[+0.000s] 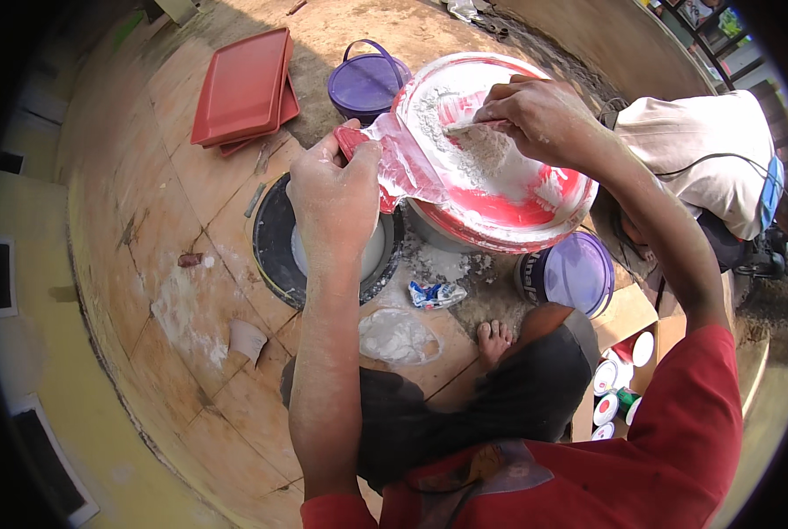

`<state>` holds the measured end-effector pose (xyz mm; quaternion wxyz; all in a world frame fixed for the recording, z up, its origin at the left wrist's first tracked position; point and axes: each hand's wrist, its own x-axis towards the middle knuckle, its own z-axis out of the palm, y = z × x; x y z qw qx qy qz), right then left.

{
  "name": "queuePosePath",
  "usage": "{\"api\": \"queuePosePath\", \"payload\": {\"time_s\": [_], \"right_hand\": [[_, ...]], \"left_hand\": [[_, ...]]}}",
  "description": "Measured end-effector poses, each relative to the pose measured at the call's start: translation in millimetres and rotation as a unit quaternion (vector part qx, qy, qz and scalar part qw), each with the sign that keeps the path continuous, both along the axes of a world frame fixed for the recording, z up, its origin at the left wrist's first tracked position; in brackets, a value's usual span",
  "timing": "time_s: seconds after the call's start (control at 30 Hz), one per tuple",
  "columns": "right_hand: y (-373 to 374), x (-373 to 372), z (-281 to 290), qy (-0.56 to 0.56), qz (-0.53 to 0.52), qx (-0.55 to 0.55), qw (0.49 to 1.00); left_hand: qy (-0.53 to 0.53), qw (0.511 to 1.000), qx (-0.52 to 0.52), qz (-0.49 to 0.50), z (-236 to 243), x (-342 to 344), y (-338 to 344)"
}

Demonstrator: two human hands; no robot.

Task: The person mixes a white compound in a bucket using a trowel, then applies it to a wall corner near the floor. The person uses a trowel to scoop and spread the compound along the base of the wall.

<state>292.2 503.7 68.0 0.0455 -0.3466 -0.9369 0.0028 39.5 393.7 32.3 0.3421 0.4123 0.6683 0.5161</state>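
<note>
A large round red lid (548, 210), smeared with white, lies over a wide bucket ahead of me. On it sits a heap of white powder (482, 157). My right hand (542, 119) is closed round a small flat tool (466, 130), probably a scraper, whose end reaches the powder; its shape is partly hidden. At the lid's left edge my left hand (334, 181) pinches a red and see-through plastic bag (405, 159) dusted with white. Below that hand stands a black bucket (271, 247) with milky liquid in it, partly covered by my forearm.
Red trays (244, 88) lie stacked at far left, near a purple lidded pail (365, 84). Another purple-lidded pail (579, 275) stands by my knee, beside a cardboard box (628, 316) of small tubs. A powder-filled plastic bag (398, 335) lies before me. Another person (702, 145) is at right.
</note>
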Motion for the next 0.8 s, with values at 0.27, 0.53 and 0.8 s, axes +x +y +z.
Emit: {"api": "queuePosePath", "payload": {"time_s": [0.27, 0.53, 0.8], "right_hand": [[63.6, -0.4, 20.1, -0.055, -0.27, 0.008, 0.961], [67.1, -54.0, 24.8, -0.024, -0.07, -0.088, 0.993], [50.7, -42.8, 20.1, -0.05, 0.085, -0.096, 0.99]], "left_hand": [[-0.018, 1.0, 0.018, -0.003, 1.8, 2.3, -0.7], [-0.036, 0.999, 0.018, 0.0, 14.9, -6.7, -6.3], [-0.105, 0.994, 0.027, 0.016, 20.2, -1.3, -8.3]]}}
